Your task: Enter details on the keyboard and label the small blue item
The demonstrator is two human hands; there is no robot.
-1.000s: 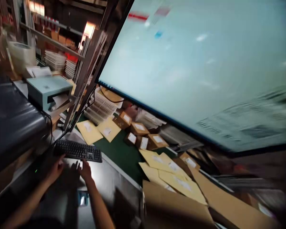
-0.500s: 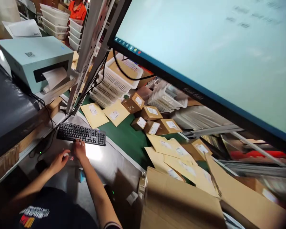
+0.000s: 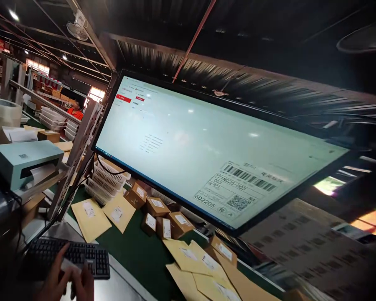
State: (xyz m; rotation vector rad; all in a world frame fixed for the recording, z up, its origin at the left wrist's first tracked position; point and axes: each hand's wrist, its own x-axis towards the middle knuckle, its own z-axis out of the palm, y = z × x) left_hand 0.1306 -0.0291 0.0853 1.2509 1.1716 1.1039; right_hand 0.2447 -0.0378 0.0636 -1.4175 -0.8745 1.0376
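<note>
My left hand (image 3: 52, 281) and my right hand (image 3: 84, 285) are close together at the bottom left, over the front edge of a black keyboard (image 3: 92, 257). Their fingers are curled round a small pale item between them, which I cannot make out. Above the keyboard a large tilted monitor (image 3: 188, 146) shows a pale screen. A shipping label with a barcode and a QR code is at its lower right.
A green conveyor belt (image 3: 138, 257) carries yellow padded envelopes (image 3: 90, 215) and small labelled cardboard boxes (image 3: 163, 217). White baskets (image 3: 108, 177) are stacked behind. A pale green label printer (image 3: 19, 161) stands at left, with a tape roll (image 3: 1, 112) above it. A person in orange (image 3: 76, 112) is far back.
The view has tilted upward, so the whole monitor and the roof show. My hands now sit at the bottom edge, nearer the keyboard, still together.
</note>
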